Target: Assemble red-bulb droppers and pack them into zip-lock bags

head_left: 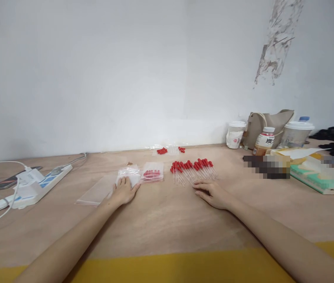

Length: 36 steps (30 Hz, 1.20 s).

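Observation:
My left hand [125,192] lies flat with fingers spread on a stack of small clear zip bags [130,171]. Just right of it rests a zip bag with red-topped pieces inside [151,173]. A larger clear plastic bag [93,191] lies flat to the left, partly under my forearm. My right hand [212,193] rests on the table, fingers stretched out and loosely apart, by the lower ends of the droppers. Those are a spread of clear glass-like droppers with red rubber bulbs [193,167], bulbs pointing toward the wall. Nothing is gripped in either hand.
Near the wall lie two clear bags with red bulbs [162,151]. A white power strip [44,186] with plugs and cables is at left. On the right stand a paper cup [236,135], a bottle [265,140], a grey bag [273,122] and a green tissue pack [317,179].

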Each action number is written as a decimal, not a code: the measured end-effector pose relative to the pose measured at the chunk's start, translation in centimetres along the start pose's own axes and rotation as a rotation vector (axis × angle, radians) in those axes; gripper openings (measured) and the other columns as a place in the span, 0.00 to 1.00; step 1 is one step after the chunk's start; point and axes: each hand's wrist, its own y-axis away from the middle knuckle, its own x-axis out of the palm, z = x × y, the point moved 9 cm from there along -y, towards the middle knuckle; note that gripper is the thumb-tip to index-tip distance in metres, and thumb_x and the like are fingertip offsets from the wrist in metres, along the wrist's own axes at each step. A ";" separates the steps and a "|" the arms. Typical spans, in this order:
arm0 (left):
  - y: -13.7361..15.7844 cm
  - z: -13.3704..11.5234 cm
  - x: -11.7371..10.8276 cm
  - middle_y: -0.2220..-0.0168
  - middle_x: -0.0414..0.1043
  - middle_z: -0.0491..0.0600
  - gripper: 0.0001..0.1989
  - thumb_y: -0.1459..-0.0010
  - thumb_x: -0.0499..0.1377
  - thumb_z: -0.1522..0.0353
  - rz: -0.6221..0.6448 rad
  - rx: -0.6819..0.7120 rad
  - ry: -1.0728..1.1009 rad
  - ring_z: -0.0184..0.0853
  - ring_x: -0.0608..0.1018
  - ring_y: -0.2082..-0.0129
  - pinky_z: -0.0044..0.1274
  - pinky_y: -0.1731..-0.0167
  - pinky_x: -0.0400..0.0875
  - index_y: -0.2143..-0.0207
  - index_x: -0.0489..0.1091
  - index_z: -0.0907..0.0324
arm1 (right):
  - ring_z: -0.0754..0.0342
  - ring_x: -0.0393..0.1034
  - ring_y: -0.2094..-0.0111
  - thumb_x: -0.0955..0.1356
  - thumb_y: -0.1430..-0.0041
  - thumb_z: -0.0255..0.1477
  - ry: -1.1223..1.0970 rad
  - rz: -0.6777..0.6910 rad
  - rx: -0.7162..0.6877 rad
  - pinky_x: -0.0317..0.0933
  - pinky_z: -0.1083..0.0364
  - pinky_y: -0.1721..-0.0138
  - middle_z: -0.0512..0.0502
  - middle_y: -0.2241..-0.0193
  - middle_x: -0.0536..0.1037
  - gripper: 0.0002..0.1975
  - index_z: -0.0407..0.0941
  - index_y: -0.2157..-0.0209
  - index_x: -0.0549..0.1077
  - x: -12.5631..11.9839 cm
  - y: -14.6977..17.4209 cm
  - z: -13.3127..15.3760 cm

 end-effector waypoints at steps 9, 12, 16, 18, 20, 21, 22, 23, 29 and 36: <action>0.4 -0.4 -0.6 0.48 0.59 0.62 0.21 0.40 0.37 0.69 0.010 0.045 0.097 0.42 0.60 0.46 0.32 0.50 0.55 0.52 0.61 0.70 | 0.51 0.62 0.52 0.60 0.44 0.34 -0.009 0.029 0.017 0.55 0.49 0.51 0.43 0.54 0.69 0.17 0.46 0.55 0.70 0.1 0.1 0.0; 1.1 -0.2 -2.7 0.44 0.52 0.62 0.24 0.39 0.35 0.67 -0.001 0.063 0.162 0.40 0.56 0.43 0.31 0.47 0.51 0.46 0.54 0.72 | 0.51 0.61 0.52 0.60 0.45 0.34 -0.024 0.036 0.029 0.54 0.49 0.50 0.43 0.53 0.69 0.17 0.46 0.55 0.70 0.1 0.1 0.1; 4.0 -4.4 -6.6 0.41 0.47 0.47 0.24 0.39 0.37 0.61 0.040 0.387 0.348 0.34 0.50 0.41 0.27 0.43 0.44 0.43 0.52 0.60 | 0.50 0.62 0.52 0.61 0.45 0.33 -0.035 0.028 0.026 0.55 0.48 0.50 0.44 0.53 0.69 0.16 0.47 0.55 0.70 0.0 0.0 0.1; 6.7 -8.3 -7.1 0.40 0.44 0.42 0.23 0.39 0.37 0.61 0.168 0.633 0.400 0.34 0.47 0.40 0.29 0.43 0.41 0.42 0.49 0.54 | 0.51 0.62 0.52 0.61 0.45 0.33 -0.041 0.017 0.027 0.55 0.49 0.51 0.43 0.54 0.69 0.16 0.46 0.56 0.70 -0.1 0.0 0.1; 8.9 -11.6 -6.7 0.40 0.43 0.42 0.23 0.38 0.38 0.60 0.241 0.790 0.396 0.34 0.47 0.40 0.30 0.43 0.39 0.42 0.47 0.52 | 0.51 0.63 0.53 0.61 0.45 0.33 -0.056 0.011 0.034 0.55 0.49 0.51 0.43 0.54 0.70 0.16 0.46 0.56 0.70 -0.1 0.0 0.0; 9.9 -13.0 -6.0 0.40 0.43 0.42 0.22 0.38 0.38 0.60 0.277 0.864 0.373 0.33 0.46 0.40 0.31 0.43 0.37 0.42 0.47 0.51 | 0.51 0.63 0.53 0.61 0.45 0.33 -0.063 0.011 0.037 0.56 0.50 0.51 0.43 0.54 0.70 0.16 0.46 0.56 0.70 -0.1 0.0 0.0; 10.7 -14.3 -5.2 0.40 0.44 0.43 0.22 0.39 0.40 0.60 0.292 0.925 0.360 0.34 0.46 0.40 0.32 0.43 0.36 0.42 0.46 0.50 | 0.51 0.63 0.53 0.61 0.46 0.33 -0.068 0.013 0.037 0.56 0.49 0.51 0.43 0.55 0.70 0.16 0.46 0.56 0.70 -0.1 0.1 0.0; 11.2 -15.3 -4.3 0.40 0.43 0.44 0.23 0.40 0.42 0.59 0.310 0.980 0.344 0.36 0.45 0.40 0.35 0.43 0.35 0.42 0.46 0.49 | 0.51 0.63 0.53 0.61 0.46 0.33 -0.070 0.018 0.035 0.56 0.50 0.51 0.43 0.55 0.71 0.16 0.46 0.56 0.70 -0.1 0.0 0.1; 11.3 -17.6 -1.6 0.39 0.37 0.48 0.28 0.43 0.46 0.55 0.323 1.092 0.297 0.41 0.44 0.40 0.41 0.45 0.34 0.42 0.43 0.48 | 0.54 0.67 0.63 0.62 0.48 0.30 0.073 -0.068 0.171 0.59 0.55 0.60 0.42 0.62 0.73 0.11 0.43 0.66 0.74 -2.1 -2.1 -1.4; 11.1 -18.0 -3.0 0.42 0.50 0.50 0.24 0.42 0.48 0.59 0.161 1.073 0.361 0.41 0.50 0.41 0.39 0.45 0.38 0.44 0.52 0.51 | 0.49 0.68 0.65 0.63 0.52 0.26 0.265 -0.115 0.628 0.58 0.55 0.66 0.39 0.69 0.74 0.06 0.42 0.73 0.71 -2.8 -6.2 -6.6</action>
